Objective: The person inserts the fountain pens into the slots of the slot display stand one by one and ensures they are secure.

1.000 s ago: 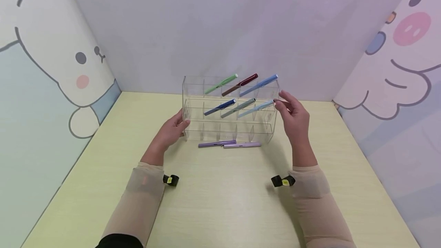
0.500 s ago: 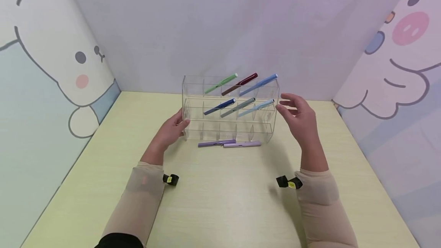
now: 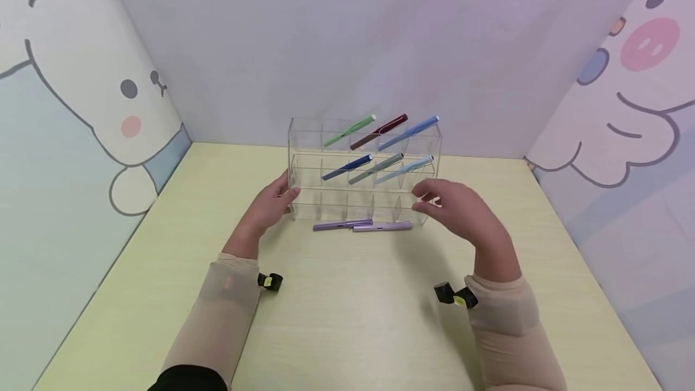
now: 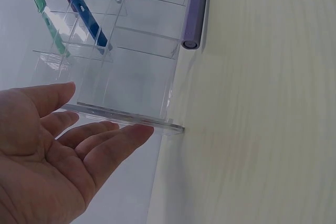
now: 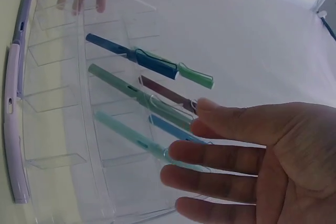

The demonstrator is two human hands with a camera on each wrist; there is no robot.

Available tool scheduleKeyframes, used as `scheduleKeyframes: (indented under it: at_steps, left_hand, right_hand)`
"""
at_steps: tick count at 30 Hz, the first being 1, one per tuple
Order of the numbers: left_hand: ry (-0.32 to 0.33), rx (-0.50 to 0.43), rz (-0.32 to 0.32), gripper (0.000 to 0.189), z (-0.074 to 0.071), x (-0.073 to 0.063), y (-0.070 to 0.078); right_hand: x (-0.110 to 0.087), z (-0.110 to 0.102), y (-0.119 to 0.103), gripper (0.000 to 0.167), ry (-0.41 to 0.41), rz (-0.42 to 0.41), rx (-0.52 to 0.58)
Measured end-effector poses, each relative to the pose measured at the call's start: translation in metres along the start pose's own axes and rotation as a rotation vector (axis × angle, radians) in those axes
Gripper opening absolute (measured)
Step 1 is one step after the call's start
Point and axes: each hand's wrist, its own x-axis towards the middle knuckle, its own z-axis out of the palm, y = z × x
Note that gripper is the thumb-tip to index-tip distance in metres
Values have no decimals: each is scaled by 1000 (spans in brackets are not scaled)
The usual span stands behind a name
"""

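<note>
A clear acrylic pen stand (image 3: 361, 193) with three tiers stands on the table. Green (image 3: 350, 131), dark red (image 3: 379, 132) and blue (image 3: 409, 133) pens slant in its top tier. Dark blue (image 3: 347, 168), grey-green (image 3: 376, 169) and light blue (image 3: 405, 170) pens lean in the middle one. Along the stand's front foot lie a purple pen (image 3: 336, 225) and a lilac pen (image 3: 382, 227), their ends overlapping. My left hand (image 3: 268, 204) holds the stand's left side panel between thumb and fingers. With nothing in it, my right hand (image 3: 461, 210) hovers before the stand's lower right corner, fingers loosely bent.
The pale wood-look table (image 3: 347, 318) reaches toward me in front of the stand. A plain wall (image 3: 347, 47) rises close behind. Cartoon-printed panels (image 3: 624, 107) border both sides.
My right hand has left the light blue pen's end at the middle tier, drawn away to the right, then dropped toward the lower tier. My left hand and the stand have stayed put.
</note>
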Motion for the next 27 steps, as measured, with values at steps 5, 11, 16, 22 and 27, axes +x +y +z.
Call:
scheduleKeyframes:
  at_steps: [5,11,16,22,27]
  left_hand:
    - [-3,-2,-7,66,0,1,0]
    - [-3,-13,-16,64,0,1,0]
    - [-9,-15,-12,66,1,1,1]
    - [-7,-15,-12,67,1,1,1]
    - [1,-8,-9,67,1,1,0]
  right_hand:
    - [5,13,-5,30,-118,17,-41]
    - [12,30,-7,32,-271,-5,-112]
    - [18,44,-6,40,-349,45,-173]
    - [24,60,-6,46,-386,57,-234]
    - [27,70,-8,47,-391,11,-317]
